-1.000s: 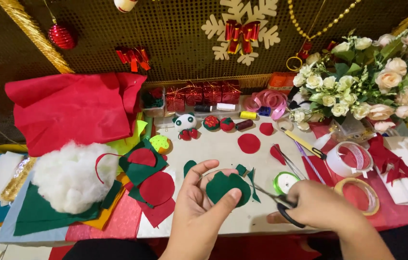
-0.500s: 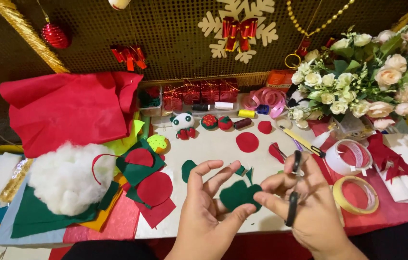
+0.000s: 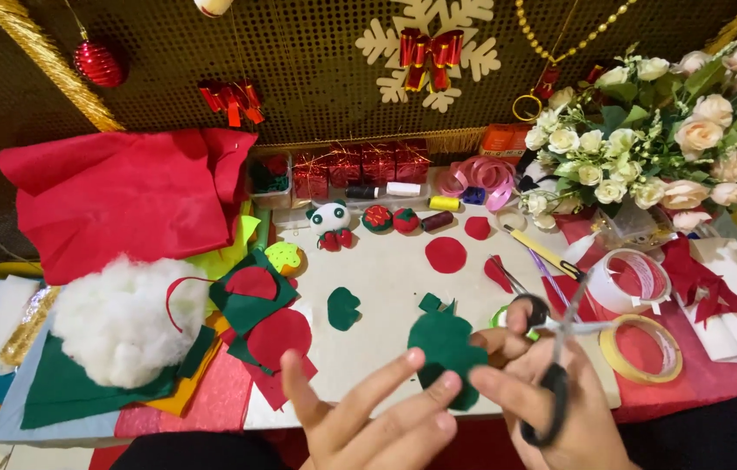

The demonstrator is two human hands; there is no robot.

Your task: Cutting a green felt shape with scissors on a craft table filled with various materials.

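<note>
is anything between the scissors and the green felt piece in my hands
Nothing visible. The right hand holds the scissors right beside the green felt piece, which the left hand pinches; only fingers sit around it.

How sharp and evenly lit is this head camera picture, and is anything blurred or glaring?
Head view: bright, even light on the table, hardly any shadows; the left hand, right hand and scissors at the bottom edge are motion-blurred, as is the green felt piece; the stuffing is nearly blown out white; slight glare on the tape rolls.
</note>
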